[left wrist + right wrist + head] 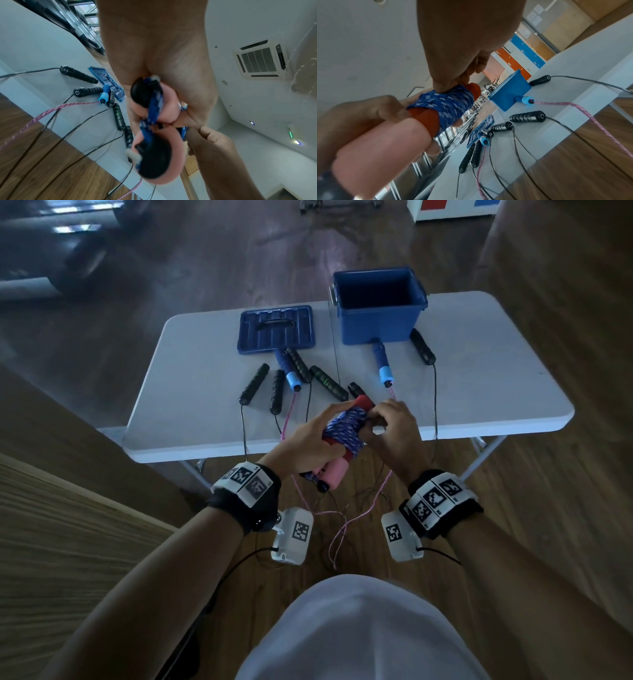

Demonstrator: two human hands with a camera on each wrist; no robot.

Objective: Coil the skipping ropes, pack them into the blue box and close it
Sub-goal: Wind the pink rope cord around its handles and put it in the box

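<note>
The head view is dim and bluish, its corners darkened, with pale window glare on the floor (308, 261) at the far end, and straight lines bend toward the edges. Both wrist views are brighter and strongly warped. In the left wrist view the pink handles (164, 152) nearest the lens are blurred.

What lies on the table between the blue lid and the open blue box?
In the head view, the strip of white table between the blue lid and the blue box is bare; the rope handles lie nearer the person.
</note>
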